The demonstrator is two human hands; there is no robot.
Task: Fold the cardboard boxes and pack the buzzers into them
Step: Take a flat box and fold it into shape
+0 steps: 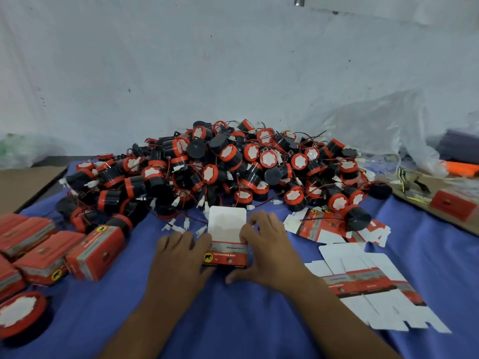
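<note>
A small red and grey cardboard box [225,255] stands on the blue cloth [233,320] between my hands, its white top flap [227,222] raised and pointing away from me. My left hand [178,251] presses against the box's left side. My right hand [269,244] grips its right side, fingers curled over the upper right edge. Whether a buzzer is inside cannot be seen. Behind the box lies a large heap of black and red buzzers [228,164] with red wires and white plugs.
Several closed red boxes [51,252] lie at the left, with one loose buzzer [19,313] at the near left edge. Flat unfolded box blanks [373,283] spread at the right, more blanks [334,226] behind them. Clear plastic bags [383,130] sit at the back right.
</note>
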